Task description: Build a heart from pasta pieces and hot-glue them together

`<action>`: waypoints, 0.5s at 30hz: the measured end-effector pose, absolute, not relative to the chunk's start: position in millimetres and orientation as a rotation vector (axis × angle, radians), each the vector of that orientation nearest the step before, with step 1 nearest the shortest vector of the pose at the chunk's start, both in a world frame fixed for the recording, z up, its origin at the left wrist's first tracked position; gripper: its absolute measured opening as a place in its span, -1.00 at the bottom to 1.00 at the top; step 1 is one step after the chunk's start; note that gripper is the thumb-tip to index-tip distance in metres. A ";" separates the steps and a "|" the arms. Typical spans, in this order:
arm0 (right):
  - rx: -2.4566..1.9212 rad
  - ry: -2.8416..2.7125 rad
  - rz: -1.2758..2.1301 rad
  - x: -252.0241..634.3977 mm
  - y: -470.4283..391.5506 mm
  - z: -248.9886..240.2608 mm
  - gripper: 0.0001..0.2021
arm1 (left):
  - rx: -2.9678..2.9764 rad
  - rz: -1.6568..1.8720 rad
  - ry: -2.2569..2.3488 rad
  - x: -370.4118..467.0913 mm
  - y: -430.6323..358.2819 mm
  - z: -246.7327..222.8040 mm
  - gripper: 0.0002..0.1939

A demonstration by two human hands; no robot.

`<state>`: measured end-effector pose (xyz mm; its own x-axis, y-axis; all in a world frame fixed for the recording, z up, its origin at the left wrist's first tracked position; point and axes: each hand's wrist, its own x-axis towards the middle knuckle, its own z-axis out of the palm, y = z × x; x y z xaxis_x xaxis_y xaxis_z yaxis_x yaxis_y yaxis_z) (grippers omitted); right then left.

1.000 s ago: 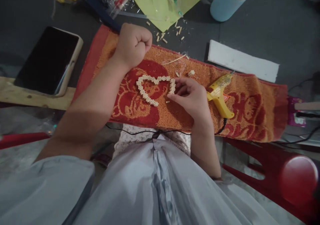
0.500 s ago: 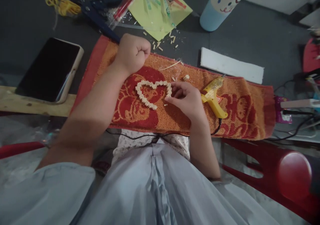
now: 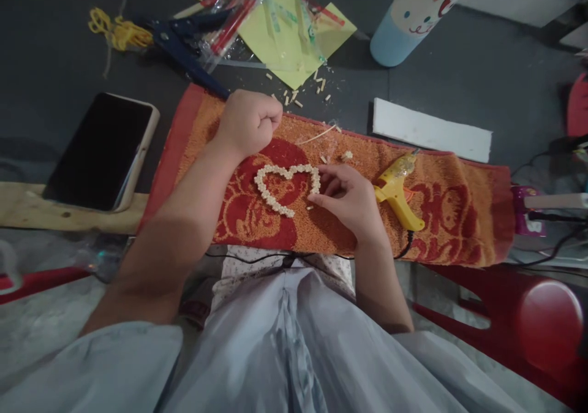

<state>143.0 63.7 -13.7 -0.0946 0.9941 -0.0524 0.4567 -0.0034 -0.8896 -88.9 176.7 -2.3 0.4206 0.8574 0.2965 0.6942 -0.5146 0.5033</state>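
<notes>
A heart-shaped outline (image 3: 274, 203) made of small pale pieces lies on the orange and red towel (image 3: 463, 217), with a gap at its lower right. My right hand (image 3: 346, 198) is at the heart's right side, thumb at the lower end and index finger near the upper curve, seemingly holding that edge. Resting on the towel's far left part, my left hand (image 3: 250, 122) is closed in a fist; nothing shows in it. Right of my right hand lies a yellow glue gun (image 3: 399, 192). A small pale cluster (image 3: 347, 155) sits just beyond the fingers.
Dark blue-handled pliers (image 3: 179, 48) point toward my left fist. Beyond the towel are yellow paper (image 3: 294, 39), clear plastic packets, short pale bits (image 3: 294, 98), a white strip (image 3: 429, 128) and a bottle (image 3: 397, 36). A phone (image 3: 98, 152) and yellow cord (image 3: 122, 36) lie left.
The whole view has shifted, so everything appears slightly lower and further right. Both hands keep their poses, and the heart stays in place on the towel.
</notes>
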 end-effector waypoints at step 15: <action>-1.483 -1.601 1.147 146.5 62.4 -10.6 -0.48 | 2.366 0.713 1.356 -90.0 174.1 1.6 -0.65</action>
